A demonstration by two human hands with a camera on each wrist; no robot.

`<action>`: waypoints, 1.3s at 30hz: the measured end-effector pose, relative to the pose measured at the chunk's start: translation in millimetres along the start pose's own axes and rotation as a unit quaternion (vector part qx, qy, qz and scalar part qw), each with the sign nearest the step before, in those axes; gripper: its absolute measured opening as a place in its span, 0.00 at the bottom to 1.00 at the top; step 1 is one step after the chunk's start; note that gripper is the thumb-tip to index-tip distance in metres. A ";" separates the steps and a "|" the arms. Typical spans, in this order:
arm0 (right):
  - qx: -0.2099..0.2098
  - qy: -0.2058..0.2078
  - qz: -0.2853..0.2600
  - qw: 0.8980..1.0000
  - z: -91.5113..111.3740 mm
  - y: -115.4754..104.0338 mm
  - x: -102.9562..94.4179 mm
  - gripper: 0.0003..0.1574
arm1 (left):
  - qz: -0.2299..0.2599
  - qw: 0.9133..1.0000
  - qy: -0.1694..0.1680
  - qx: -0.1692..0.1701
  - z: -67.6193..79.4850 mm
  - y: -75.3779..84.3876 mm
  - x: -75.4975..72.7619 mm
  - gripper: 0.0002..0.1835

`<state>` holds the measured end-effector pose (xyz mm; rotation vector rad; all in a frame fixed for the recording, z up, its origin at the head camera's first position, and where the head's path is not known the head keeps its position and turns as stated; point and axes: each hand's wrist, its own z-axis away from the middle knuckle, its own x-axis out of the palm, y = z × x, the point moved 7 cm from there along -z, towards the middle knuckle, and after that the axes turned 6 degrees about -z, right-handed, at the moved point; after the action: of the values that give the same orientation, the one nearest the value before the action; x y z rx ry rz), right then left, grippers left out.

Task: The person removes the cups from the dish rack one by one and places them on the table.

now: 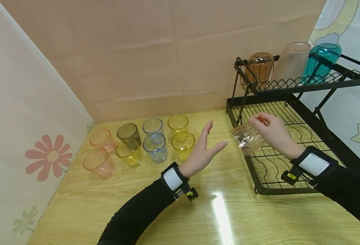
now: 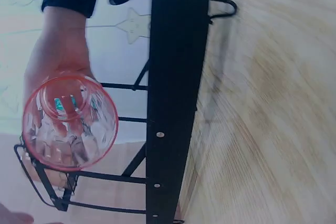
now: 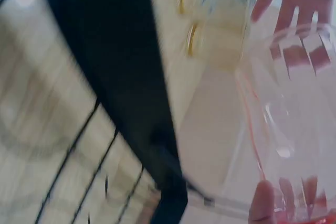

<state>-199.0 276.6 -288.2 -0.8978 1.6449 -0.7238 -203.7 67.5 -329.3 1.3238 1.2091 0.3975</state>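
Observation:
My right hand (image 1: 273,133) grips a clear pink faceted glass (image 1: 246,139) by its base end. The glass is tilted, its wide mouth towards the left, over the left edge of the dish rack's lower tier (image 1: 256,170). Seen from the left wrist, the red-rimmed mouth of the glass (image 2: 71,124) faces the camera, and fingers show through its wall. My left hand (image 1: 199,153) is raised apart from it, fingers straight and thumb spread, holding nothing. It is nearest the front yellow glass (image 1: 183,144) and partly overlaps it in the head view.
Several glasses stand in two rows at the left: pink glasses (image 1: 98,163), a dark grey glass (image 1: 129,134), blue-rimmed glasses (image 1: 154,147) and yellow ones. On the rack's upper tier (image 1: 308,87) are an amber glass (image 1: 259,68), a frosted pink glass (image 1: 291,63) and a teal glass (image 1: 323,61).

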 end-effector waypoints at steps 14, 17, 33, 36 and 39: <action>0.048 0.073 -0.213 0.973 -12.6 -29.2 63.1 0.30 | 0.278 0.946 0.137 -0.095 -4.0 -9.2 -32.4 0.40; 0.032 0.090 -0.247 0.964 -17.0 -38.7 74.8 0.27 | 0.316 0.926 0.176 -0.113 -2.8 -8.6 -36.5 0.40; -0.063 0.131 -0.289 0.946 -13.9 -60.0 113.0 0.23 | 0.397 0.843 0.311 -0.187 -2.9 -4.5 -47.3 0.44; -0.091 0.135 -0.300 0.940 -12.9 -66.0 117.0 0.21 | 0.407 0.834 0.331 -0.172 -4.0 -6.6 -51.9 0.40; -0.103 0.129 -0.303 0.939 -11.2 -70.5 120.4 0.21 | 0.426 0.825 0.342 -0.143 -3.7 -6.6 -56.3 0.28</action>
<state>-212.9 137.3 -289.0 -1.5504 1.6979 -1.1386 -231.5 22.0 -309.7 1.4368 0.9684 1.7555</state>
